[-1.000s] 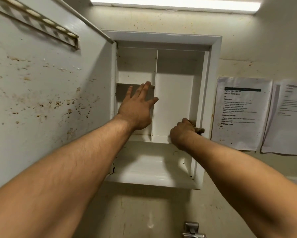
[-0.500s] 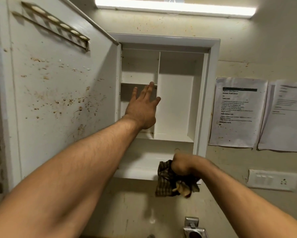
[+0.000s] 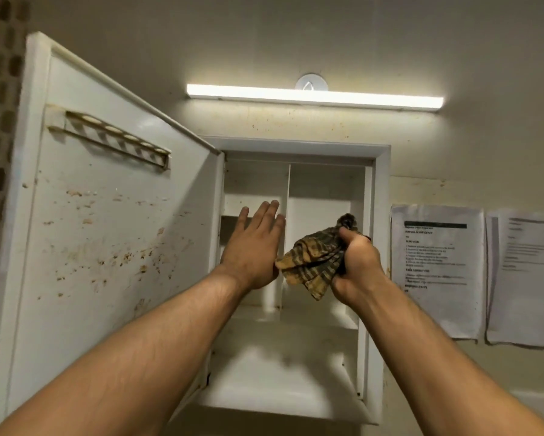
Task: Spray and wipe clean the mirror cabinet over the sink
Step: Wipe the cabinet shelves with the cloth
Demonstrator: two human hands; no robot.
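Note:
The white cabinet [image 3: 380,190] hangs on the wall with its door [image 3: 107,240] swung open to the left; the door's inner face is spotted with brown stains. Inside are bare white shelves and a vertical divider [image 3: 288,190]. My left hand [image 3: 253,247] is flat with straight fingers in front of the left compartment, by the divider. My right hand [image 3: 357,265] grips a bunched brown and yellow checked cloth [image 3: 314,262] in front of the right compartment. The cloth hangs down toward my left hand.
A slotted holder [image 3: 113,136] is fixed high on the door's inner face. A lit tube light [image 3: 314,97] runs above the cabinet. Two printed paper sheets [image 3: 437,265] [image 3: 525,275] hang on the wall to the right.
My right hand has lifted the cloth from below the cabinet up to the right compartment. The view tilted upward, hiding the tap and switch plate. My left hand stayed at the divider.

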